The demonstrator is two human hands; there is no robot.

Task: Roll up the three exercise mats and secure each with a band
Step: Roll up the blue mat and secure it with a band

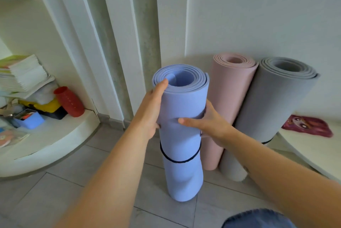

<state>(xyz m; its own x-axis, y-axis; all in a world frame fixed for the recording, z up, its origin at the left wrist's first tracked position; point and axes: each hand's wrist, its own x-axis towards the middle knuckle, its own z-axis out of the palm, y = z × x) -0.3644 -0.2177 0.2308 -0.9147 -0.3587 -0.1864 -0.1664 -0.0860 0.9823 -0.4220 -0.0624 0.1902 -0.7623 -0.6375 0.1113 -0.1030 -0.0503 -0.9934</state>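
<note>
The rolled blue mat (182, 102) is stood on the floor (55, 190) and gripped on its sides by the left hand (150, 111) and right hand (210, 126). A black band (177, 161) is wrapped just below them

No word, label, brand or number can be read anywhere in the view. The rolled blue mat (182, 106), pink mat (230, 89) and grey mat (276, 98) show plain, unprinted surfaces. The stack of booklets (24, 74) on the left ledge has coloured covers that may carry print, but it is too blurred to make out. The red cloth (307, 126) at the right bears only a cartoon face.
</note>
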